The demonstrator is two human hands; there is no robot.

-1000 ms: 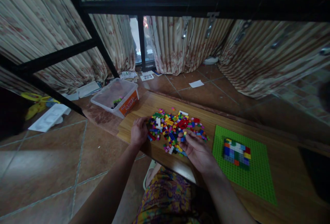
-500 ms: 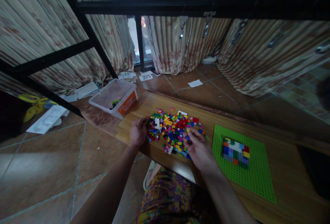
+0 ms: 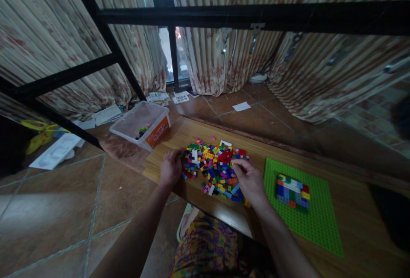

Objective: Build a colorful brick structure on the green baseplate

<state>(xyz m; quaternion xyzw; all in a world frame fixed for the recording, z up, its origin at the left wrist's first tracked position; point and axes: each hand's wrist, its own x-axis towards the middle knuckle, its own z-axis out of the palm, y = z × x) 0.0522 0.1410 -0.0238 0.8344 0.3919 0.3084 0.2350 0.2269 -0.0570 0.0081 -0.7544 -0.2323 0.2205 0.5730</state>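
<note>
A heap of small mixed-colour toy bricks [image 3: 209, 171] is spread across the wooden bench in front of me. My left hand [image 3: 171, 166] rests at the heap's left edge, fingers loosely bent, with no brick visible in it. Over the heap's right side is my right hand [image 3: 250, 179], thumb and fingertips drawn together; whatever they hold is too small or hidden to name. A green baseplate [image 3: 323, 222] lies to the right of that hand. On it sits a flat multicoloured block of joined bricks [image 3: 292, 191].
A clear plastic tub [image 3: 141, 118] with an orange label stands beyond the bench's left end, holding a few pieces. A dark flat object [image 3: 392, 212] lies at the bench's right end. Black metal framing [image 3: 205, 15] crosses in front of the curtains. Papers [image 3: 241, 106] lie on the tiled floor.
My right hand has turned knuckles-up over the heap; the small yellow and blue bricks seen by its fingertips before no longer show clearly. The left hand stays at the heap's left edge.
</note>
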